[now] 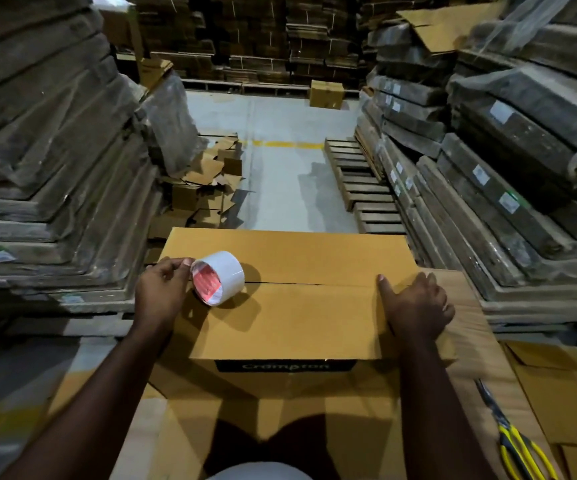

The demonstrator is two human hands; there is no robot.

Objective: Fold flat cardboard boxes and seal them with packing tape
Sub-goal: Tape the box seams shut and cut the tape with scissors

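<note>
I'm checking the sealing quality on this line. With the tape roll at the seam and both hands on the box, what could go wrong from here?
1. The seam between the flaps looks untaped; only the right hand presses the box at one end, so the flaps might lift or gap.
2. The left hand pinches the tape roll at the box's left edge; the strip may start crooked.
3. The scissors lie away to the right, so cutting means letting go.

box (290,306): matt brown cardboard | tape roll (223,277): glossy white plastic
</note>
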